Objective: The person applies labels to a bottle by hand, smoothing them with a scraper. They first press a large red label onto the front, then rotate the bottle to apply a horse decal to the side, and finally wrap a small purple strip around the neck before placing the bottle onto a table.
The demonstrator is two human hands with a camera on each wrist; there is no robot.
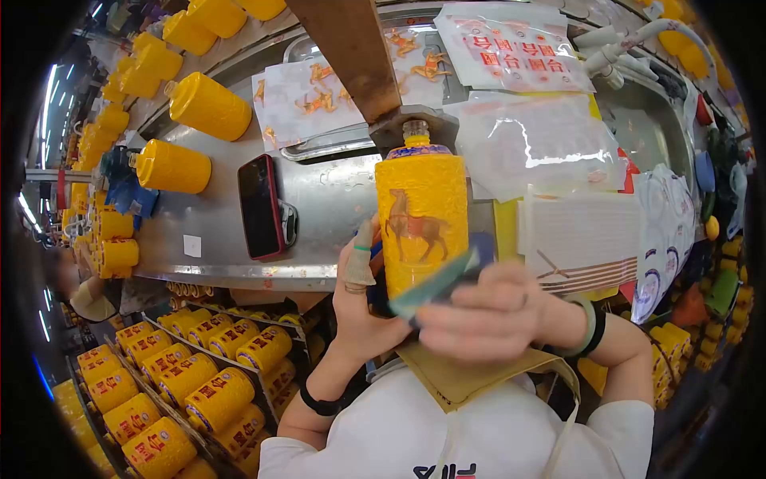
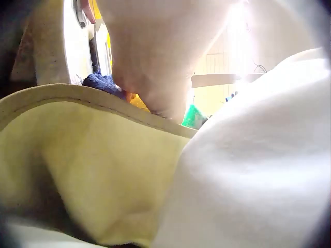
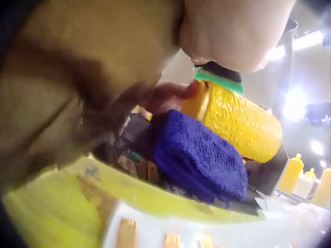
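R hand (image 1: 495, 311) pinches green pad (image 1: 437, 286) over yellow bottle (image 1: 421, 211) btwn hands; L hand (image 1: 359, 299) at its side, can't tell grip. Pkt (image 1: 519, 57) reads 国台 (red). Blue cloth (image 3: 201, 160) clear only in R-wrist cam.

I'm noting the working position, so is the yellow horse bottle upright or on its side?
The yellow horse bottle is on its side: horse picture facing up, neck pointing away from the apron.

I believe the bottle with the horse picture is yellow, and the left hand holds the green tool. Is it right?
Not quite: the right hand holds the green tool, as the head view shows. The bottle with the horse picture is yellow.
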